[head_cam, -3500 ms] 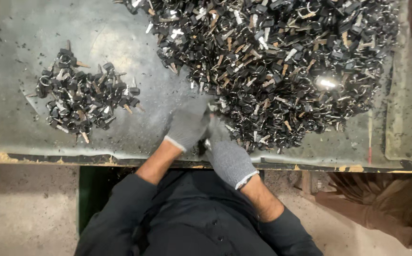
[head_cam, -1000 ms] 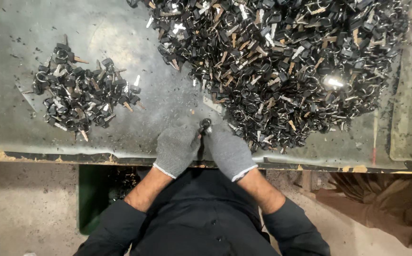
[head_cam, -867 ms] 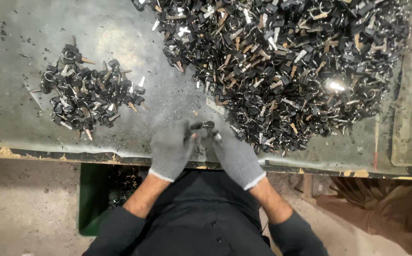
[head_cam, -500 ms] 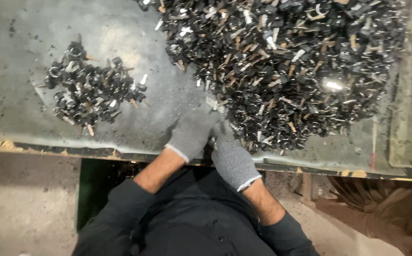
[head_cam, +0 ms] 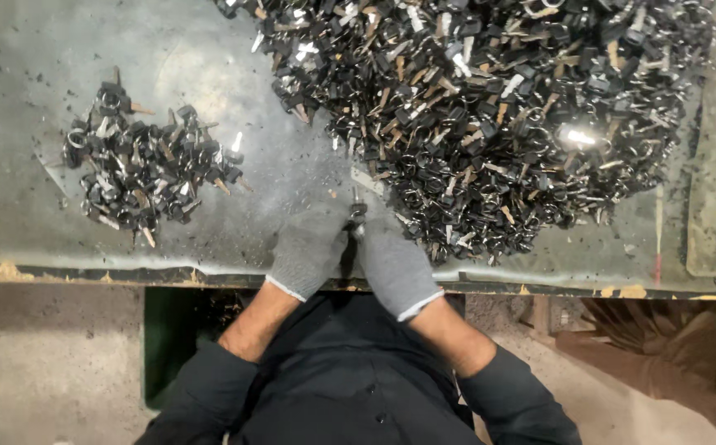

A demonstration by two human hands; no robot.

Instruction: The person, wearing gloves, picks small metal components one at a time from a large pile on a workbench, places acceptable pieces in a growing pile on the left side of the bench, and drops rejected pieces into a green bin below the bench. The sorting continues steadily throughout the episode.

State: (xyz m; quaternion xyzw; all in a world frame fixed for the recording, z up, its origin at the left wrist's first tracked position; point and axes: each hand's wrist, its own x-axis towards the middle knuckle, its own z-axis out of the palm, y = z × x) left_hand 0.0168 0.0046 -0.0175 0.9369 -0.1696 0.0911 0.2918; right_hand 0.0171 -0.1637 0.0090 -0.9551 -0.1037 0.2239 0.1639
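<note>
Both hands wear grey knit gloves and meet at the lower middle of the frame, at the near edge of a worn grey metal table point(head_cam: 37, 239). The left hand point(head_cam: 307, 251) and the right hand point(head_cam: 395, 265) sit side by side, knuckles up, fingertips drawn together around a small dark key-like piece point(head_cam: 356, 214) pinched between them. The fingers of both hands are curled closed on that piece; how each finger lies on it is hidden by the gloves.

Just above and to the right of the hands, a large heap of black-headed keys and metal rings point(head_cam: 490, 107) fills the upper right of the frame, its lower edge touching the right glove. A bright glint shows within it at the right. Well apart, in the upper left, lies a small heap of the same dark pieces point(head_cam: 144, 169). Fine dark specks dust the table between the two heaps.

Below the table edge, dark sleeves and a dark shirt point(head_cam: 350, 387) fill the lower middle. A green box point(head_cam: 164, 338) stands under the table at lower left, on a pale floor. No labels or signs can be made out.
</note>
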